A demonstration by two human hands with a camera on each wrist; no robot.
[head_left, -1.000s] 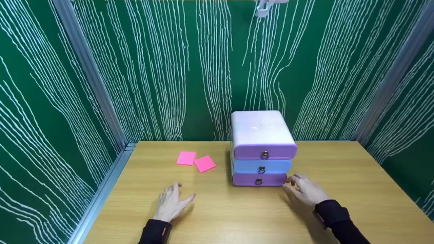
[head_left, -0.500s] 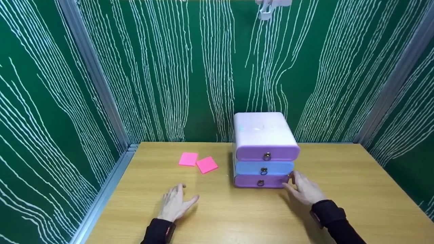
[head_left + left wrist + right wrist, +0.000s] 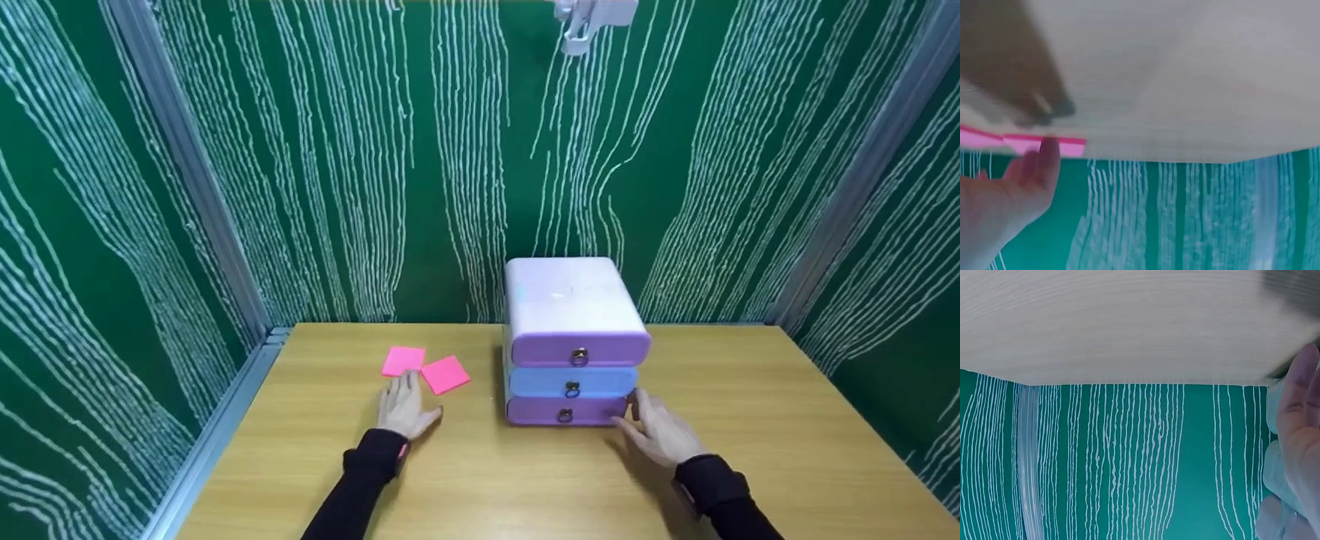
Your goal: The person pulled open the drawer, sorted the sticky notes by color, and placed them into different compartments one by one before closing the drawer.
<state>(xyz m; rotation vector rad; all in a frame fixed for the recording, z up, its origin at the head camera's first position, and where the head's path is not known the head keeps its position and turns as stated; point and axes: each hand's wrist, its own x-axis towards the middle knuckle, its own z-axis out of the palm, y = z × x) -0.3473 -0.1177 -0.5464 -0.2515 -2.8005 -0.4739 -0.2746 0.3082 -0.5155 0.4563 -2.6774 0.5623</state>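
Two pink sticky note pads, a left one and a right one, lie side by side on the table. My left hand reaches to the near edge of the left pad, fingers extended and thumb out to the right; contact is hard to tell. In the left wrist view the left hand is blurred beside the pads. To the right stands a small three-drawer box with its drawers closed. At its lower right corner rests my right hand, fingers along the side, thumb by the bottom drawer.
The wooden table ends at a green wall with white wavy lines. Metal posts, such as the left post, stand at the corners. Each drawer front carries a small ring pull. A white fixture hangs high on the wall.
My left hand has moved forward to the left pink pad, its fingers straightening. My right hand stays at the box's lower right corner. The head view has shifted slightly.
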